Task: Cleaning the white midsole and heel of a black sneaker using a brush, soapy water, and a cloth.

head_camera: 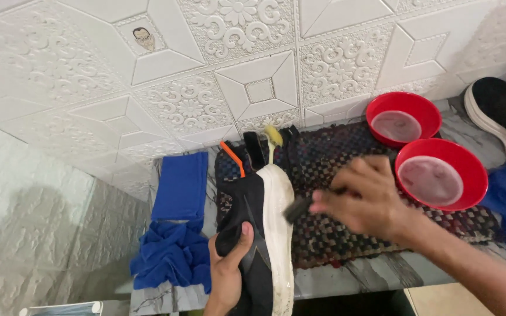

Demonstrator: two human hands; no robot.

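1. The left hand comes up from the near edge of the view, wrist low and palm turned towards the shoe. Its fingers are wrapped around the black upper, thumb pressed on top, holding the shoe firmly.
2. The shoe lies on its side at the near left part of the table, partly over the woven mat, with its white sole facing right and its toe pointing to the far side.
3. The right hand reaches in from the near right, forearm slanting across the table, and shows blurred. Its fingers are curled shut around a dark brush, whose head touches the white sole.
4. Two red bowls of cloudy liquid stand on the far right of the mat, just beside each other.
5. An orange-handled brush and a yellow-tipped brush lie at the far end of the mat, beyond the toe.
6. A blue cloth lies left of the shoe, folded at the far part and crumpled near the hand.
7. A second shoe rests at the far right edge.
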